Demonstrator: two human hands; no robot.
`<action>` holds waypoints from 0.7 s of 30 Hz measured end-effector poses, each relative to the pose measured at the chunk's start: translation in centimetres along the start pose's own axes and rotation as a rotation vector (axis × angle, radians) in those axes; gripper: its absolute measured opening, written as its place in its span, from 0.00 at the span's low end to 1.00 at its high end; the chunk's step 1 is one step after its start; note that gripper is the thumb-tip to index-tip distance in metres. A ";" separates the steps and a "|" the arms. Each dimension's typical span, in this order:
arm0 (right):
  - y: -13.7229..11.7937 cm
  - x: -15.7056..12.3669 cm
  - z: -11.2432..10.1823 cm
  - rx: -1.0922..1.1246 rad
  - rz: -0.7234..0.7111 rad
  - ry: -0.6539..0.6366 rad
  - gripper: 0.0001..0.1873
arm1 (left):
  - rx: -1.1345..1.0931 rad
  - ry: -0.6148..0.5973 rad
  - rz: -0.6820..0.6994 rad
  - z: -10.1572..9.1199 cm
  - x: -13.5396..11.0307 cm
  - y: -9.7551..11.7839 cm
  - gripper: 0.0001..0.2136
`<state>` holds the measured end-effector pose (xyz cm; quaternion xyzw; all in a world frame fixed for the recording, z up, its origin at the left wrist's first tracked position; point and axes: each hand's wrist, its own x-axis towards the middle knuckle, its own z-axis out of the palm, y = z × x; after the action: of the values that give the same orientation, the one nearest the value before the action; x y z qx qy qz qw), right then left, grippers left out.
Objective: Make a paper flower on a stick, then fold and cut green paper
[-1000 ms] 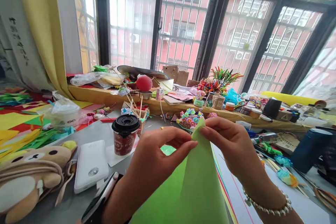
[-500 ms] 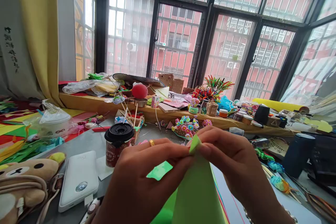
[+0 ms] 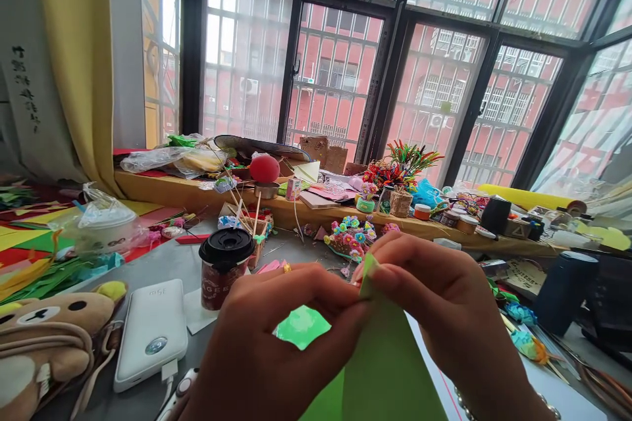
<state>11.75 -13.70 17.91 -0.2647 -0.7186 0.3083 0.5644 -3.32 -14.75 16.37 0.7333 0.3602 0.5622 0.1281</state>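
Note:
A light green sheet of paper hangs down between my hands, its top end folded or rolled to a narrow tip. My left hand pinches the left side of that tip between thumb and fingers, a gold ring on one finger. From the other side, my right hand grips the same tip, its thumb pressed on the paper. Both sets of fingertips nearly meet, so the fold's detail is partly hidden. Under the left hand shows a brighter green sheet. White paper lies beneath the right forearm.
A lidded dark cup stands left of my left hand. Nearer lie a white power bank with a cable and a plush bear. Behind my hands is a clump of small craft flowers. A dark cylinder stands at right.
The green paper's lower part has swung slightly right and its tip now looks narrower. Both hands keep their pinch, with small finger shifts. The view has tilted a little.

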 end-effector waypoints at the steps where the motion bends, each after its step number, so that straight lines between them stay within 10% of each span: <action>1: 0.0 0.0 0.0 -0.005 0.004 0.004 0.06 | -0.002 0.002 0.001 0.0 0.0 0.0 0.04; 21: -0.7 -0.1 0.2 -0.013 0.115 0.002 0.07 | -0.074 0.020 -0.044 0.3 0.0 0.6 0.05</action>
<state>11.59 -14.30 18.34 -0.3095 -0.7036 0.3352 0.5447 -2.86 -15.13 16.60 0.7143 0.3565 0.5794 0.1640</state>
